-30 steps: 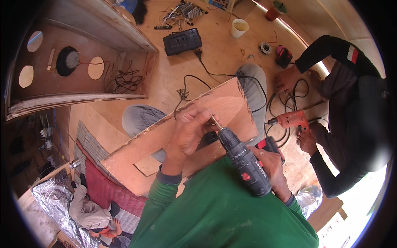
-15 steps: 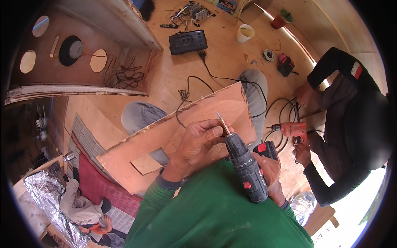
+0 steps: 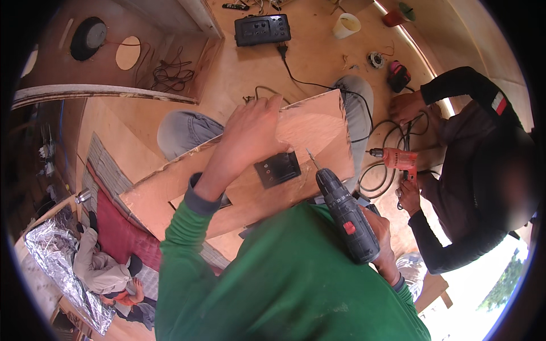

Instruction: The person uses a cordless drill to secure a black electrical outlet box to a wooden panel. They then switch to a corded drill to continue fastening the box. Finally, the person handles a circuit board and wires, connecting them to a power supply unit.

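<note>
My right hand (image 3: 382, 234) grips a black cordless drill (image 3: 348, 219) with a red switch, its bit (image 3: 311, 157) pointing up and left above the wooden board. My left hand (image 3: 250, 133) is closed over the board's far edge, thumb on the near side. The wooden board (image 3: 307, 128) lies tilted across my legs. A square black plate (image 3: 277, 169) with small holes or studs sits on it, just below my left thumb; the drill bit is to the right, apart from it. A rectangular cutout (image 3: 177, 202) in the board is partly hidden by my left forearm.
A wooden cabinet (image 3: 165, 42) with round holes and a speaker (image 3: 88, 38) stands far left. A black box (image 3: 262, 30) with a plugged cord lies ahead, near a white cup (image 3: 346, 26). At right a person (image 3: 455, 187) holds a red corded drill (image 3: 400, 160). Another person (image 3: 102, 250) is lower left.
My left hand has left the drill bit and moved up to the board's far edge. The black plate now shows. The drill has tilted slightly, and the view has shifted.
</note>
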Motion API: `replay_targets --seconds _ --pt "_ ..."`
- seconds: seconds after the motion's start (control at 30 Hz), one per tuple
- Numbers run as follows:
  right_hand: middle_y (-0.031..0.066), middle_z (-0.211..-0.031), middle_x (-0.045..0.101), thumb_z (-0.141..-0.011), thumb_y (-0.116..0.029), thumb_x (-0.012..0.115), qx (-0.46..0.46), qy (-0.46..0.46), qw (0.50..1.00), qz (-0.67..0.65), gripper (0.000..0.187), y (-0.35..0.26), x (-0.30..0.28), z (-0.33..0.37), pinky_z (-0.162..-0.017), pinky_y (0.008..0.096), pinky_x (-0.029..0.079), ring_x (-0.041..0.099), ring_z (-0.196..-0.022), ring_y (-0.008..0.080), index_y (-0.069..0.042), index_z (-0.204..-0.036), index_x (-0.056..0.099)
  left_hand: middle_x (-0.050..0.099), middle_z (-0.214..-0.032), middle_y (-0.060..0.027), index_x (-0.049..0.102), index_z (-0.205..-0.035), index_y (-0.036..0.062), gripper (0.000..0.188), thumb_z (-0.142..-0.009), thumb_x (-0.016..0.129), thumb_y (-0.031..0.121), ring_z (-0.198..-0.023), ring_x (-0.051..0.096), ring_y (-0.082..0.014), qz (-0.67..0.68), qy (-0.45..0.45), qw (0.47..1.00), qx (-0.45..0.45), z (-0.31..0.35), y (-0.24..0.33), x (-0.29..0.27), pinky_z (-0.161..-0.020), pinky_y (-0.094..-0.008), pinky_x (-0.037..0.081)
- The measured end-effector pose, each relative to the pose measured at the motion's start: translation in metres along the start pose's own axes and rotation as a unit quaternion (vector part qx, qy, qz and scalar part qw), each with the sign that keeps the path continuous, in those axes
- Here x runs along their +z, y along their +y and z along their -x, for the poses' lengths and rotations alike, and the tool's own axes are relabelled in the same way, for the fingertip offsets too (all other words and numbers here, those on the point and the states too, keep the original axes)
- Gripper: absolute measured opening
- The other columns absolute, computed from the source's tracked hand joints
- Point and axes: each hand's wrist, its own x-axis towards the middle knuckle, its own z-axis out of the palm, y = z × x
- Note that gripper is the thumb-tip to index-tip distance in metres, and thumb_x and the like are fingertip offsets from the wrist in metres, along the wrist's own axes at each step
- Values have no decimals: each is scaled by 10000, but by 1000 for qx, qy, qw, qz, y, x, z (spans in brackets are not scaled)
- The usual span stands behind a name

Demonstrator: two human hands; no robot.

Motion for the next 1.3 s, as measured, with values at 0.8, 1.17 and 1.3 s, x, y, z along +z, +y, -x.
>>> replay_targets --seconds 0.8,1.17,1.3 --pt "240 -1027 804 -827 -178 869 58 -91 994 21 630 -30 -8 -37 -783 444 605 802 -887 416 82 -1373 692 759 -1107 -261 529 -1265 -25 809 -705 1029 277 -1118 739 -472 49 -142 989 -6 -23 -14 2 -937 -540 591" --pt "262 -951 783 -831 -199 869 131 -109 985 1 555 -52 -12 -45 -739 469 581 775 -830 447 40 -1304 705 767 -1043 -285 562 -1191 -46 739 -704 1031 251 -1061 759 -482 50 -152 987 -7 -22 -13 6 -916 -543 607" --pt "251 -862 758 -853 -223 857 180 -141 973 39 490 -64 -10 -44 -735 484 553 752 -773 455 11 -1252 695 771 -1023 -276 571 -1207 -62 749 -704 1032 247 -1049 767 -474 46 -121 992 17 -17 -12 11 -894 -530 614"
